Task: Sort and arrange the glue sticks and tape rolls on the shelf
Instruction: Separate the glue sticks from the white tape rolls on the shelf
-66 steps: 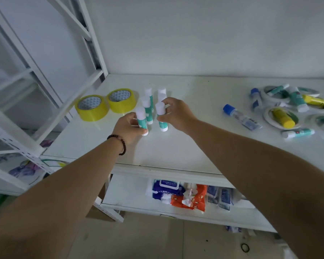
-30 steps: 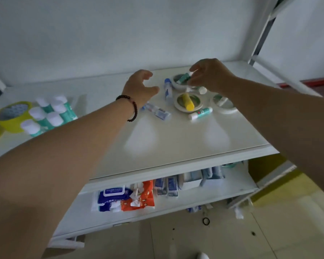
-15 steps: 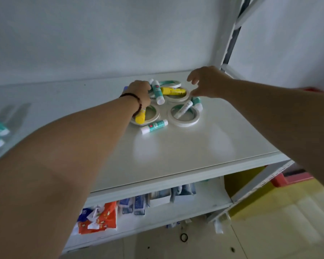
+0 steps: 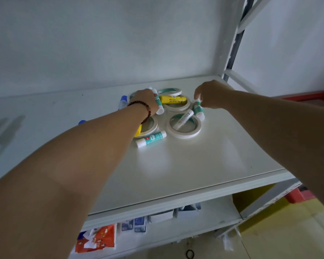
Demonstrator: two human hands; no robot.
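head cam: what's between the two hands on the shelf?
Head view: a yellow glue stick lying across a white tape roll, between left hand and right hand.

Both bare forearms reach forward from the near edge toward the far middle of the scene. The left hand (image 4: 145, 100), its wrist ringed by a dark bead bracelet (image 4: 144, 110), curls its fingers around a green glue stick (image 4: 158, 102). The right hand (image 4: 212, 95) pinches another glue stick (image 4: 198, 109) with bent fingers, knuckles up.
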